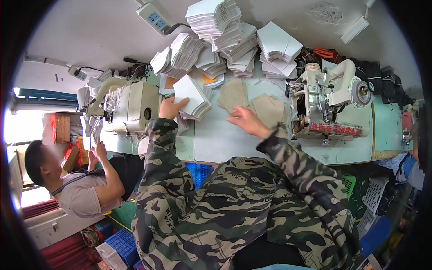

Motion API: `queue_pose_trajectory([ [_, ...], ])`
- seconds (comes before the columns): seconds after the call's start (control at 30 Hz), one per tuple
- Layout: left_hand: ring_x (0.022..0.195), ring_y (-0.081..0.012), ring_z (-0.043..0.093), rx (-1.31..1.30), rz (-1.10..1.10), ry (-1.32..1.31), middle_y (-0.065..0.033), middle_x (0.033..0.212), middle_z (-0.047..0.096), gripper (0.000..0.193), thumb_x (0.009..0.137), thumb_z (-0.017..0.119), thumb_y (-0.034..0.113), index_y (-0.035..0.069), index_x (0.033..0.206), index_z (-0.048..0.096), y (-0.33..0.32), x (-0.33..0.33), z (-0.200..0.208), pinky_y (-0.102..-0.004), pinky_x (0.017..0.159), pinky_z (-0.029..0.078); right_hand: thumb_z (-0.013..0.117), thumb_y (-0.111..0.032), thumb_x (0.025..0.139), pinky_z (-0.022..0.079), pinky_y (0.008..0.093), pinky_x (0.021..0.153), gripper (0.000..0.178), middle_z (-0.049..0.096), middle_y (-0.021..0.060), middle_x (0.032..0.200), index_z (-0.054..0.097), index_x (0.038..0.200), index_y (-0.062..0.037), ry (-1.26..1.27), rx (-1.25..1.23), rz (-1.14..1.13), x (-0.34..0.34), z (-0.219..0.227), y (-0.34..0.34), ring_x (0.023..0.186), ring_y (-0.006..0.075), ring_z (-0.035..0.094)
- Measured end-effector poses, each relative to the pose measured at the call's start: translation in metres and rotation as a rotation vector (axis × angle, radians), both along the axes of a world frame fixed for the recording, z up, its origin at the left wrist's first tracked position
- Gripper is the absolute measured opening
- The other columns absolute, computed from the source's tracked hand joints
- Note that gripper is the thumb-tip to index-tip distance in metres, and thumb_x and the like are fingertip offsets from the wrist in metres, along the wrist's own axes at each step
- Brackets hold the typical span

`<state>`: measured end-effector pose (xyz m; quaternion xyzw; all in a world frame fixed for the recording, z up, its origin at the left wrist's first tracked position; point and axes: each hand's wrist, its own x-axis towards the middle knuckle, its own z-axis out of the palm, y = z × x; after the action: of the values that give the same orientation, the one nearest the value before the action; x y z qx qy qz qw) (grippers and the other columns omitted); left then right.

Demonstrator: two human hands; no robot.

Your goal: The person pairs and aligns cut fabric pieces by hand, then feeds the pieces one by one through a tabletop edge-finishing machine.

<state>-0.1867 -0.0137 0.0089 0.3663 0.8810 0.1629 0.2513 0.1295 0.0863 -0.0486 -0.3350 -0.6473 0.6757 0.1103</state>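
The left hand (171, 108) is closed on the near-left edge of a thick stack of white, flat-cut panels (192, 95), thumb on top. The right hand (249, 121) is partly open, its fingers loosely bent, and nothing shows in its grasp; its fingertips are at the lower edge of a beige, flat-cut piece (234, 94), though whether they touch it I cannot tell. A second beige, angular piece (268, 109) lies just right of the first on the pale green tabletop (216, 146). The held stack is left of both, in front of tall, bundled piles of white panels (213, 20). A cream metal sewing machine (330, 103) stands to the right, and a boxy cream machine (132, 108) to the left.
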Motion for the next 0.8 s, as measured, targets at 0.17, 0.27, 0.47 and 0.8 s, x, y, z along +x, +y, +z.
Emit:
queue_pose_trajectory([
  [0.17,0.087,-0.0371,0.068,0.090,-0.019,0.091,-0.0249,0.090,0.071,0.071,0.073,0.073,0.061,-0.006,0.095,0.070,0.000,0.021,0.010,-0.0439,0.081,0.052,0.073,-0.060,0.080,0.051,0.0376,0.092,0.091,0.065,0.0251,0.117,0.049,0.130,0.0125,-0.067,-0.004,0.032,-0.083,0.004,0.015,0.110,0.0319,0.064],
  [0.27,0.090,-0.0369,0.069,0.182,-0.013,0.004,-0.0237,0.093,0.071,0.063,0.078,0.071,0.057,-0.003,0.100,0.071,-0.015,0.032,0.021,-0.0428,0.082,0.051,0.074,-0.058,0.079,0.055,0.0372,0.084,0.079,0.067,0.0180,0.109,0.058,0.121,0.0067,-0.091,-0.321,0.030,-0.102,0.032,0.007,0.102,0.0241,0.065],
  [0.47,0.092,-0.0243,0.068,0.264,0.011,-0.252,-0.0165,0.101,0.070,0.057,0.084,0.072,0.043,-0.003,0.116,0.063,-0.031,0.044,0.044,-0.0376,0.081,0.053,0.074,-0.047,0.084,0.056,0.0346,0.080,0.062,0.065,0.0112,0.106,0.056,0.118,0.0007,0.040,-0.534,-0.003,-0.100,0.064,0.001,0.094,0.0187,0.065],
  [0.8,0.092,-0.0191,0.064,0.060,-0.645,-0.614,-0.0129,0.103,0.065,0.076,0.069,0.079,0.024,0.009,0.136,0.046,-0.045,0.106,0.111,-0.0337,0.082,0.052,0.084,-0.042,0.069,0.045,0.0388,0.100,0.091,0.060,0.0226,0.126,0.045,0.138,0.0039,-0.036,0.582,0.395,0.006,0.142,0.005,0.117,0.0315,0.059],
])
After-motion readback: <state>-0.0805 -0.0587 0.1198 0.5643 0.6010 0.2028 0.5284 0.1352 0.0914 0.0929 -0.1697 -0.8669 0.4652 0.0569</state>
